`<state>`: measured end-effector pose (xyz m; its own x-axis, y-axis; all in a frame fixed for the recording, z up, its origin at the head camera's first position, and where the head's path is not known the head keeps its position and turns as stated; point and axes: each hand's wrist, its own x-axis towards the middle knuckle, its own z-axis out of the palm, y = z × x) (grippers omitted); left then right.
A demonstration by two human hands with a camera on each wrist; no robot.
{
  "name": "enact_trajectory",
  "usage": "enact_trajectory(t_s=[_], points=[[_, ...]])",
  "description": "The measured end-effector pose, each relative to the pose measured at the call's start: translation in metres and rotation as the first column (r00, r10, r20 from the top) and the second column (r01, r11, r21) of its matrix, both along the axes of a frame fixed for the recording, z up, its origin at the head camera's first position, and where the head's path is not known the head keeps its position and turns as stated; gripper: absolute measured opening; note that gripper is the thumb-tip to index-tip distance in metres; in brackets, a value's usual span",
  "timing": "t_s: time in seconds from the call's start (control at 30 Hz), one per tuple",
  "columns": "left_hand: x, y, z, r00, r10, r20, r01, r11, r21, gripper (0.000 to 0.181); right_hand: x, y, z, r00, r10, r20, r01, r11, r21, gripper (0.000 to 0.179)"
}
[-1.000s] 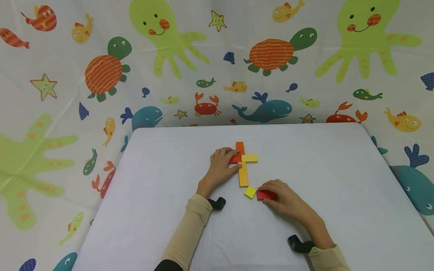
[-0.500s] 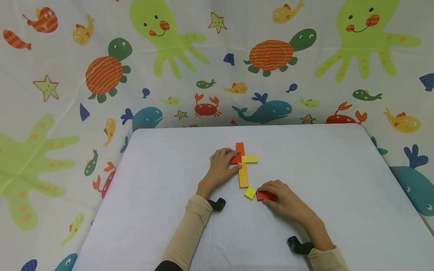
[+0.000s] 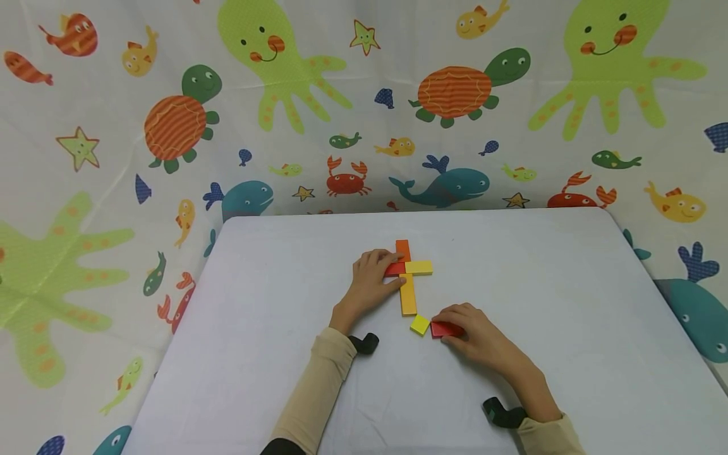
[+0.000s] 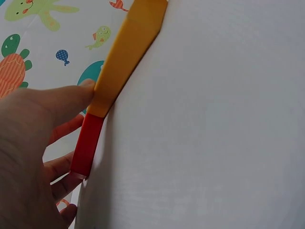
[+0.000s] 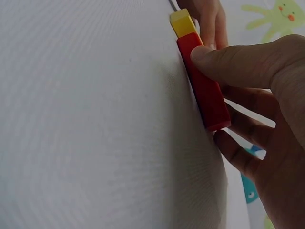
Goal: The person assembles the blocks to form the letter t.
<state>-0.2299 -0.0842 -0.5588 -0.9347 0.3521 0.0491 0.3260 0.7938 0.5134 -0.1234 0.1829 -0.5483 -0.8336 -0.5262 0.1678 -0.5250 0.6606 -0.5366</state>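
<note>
Near the middle of the table, my left hand (image 3: 372,279) curls round a short red block (image 3: 395,269), its thumb against the end of a long amber block (image 3: 407,296). An orange block (image 3: 402,248) lies beyond, under the index fingertip, and a yellow block (image 3: 419,267) extends to the right; these form a cross. My right hand (image 3: 478,335) pinches a second red block (image 3: 446,329) between thumb and fingers, flat on the table. A small yellow block (image 3: 420,325) lies turned at an angle between that red block and the amber one's near end.
The blocks lie on a white-covered table (image 3: 256,303). Behind and at the sides hangs a cloth (image 3: 318,107) printed with sea animals. Black curved pieces (image 3: 366,343) stick out at both wrists.
</note>
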Motion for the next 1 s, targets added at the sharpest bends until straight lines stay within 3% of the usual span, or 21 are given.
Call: enact_trajectory(t_s=[1.0], points=[[0.0001,0.0004,0.0003,1.0,0.005,0.0,-0.005,1.0,-0.002,0.059,0.0007,-0.0089,0.001,0.999,-0.05,-0.008,0.05,0.998,0.031,0.039]])
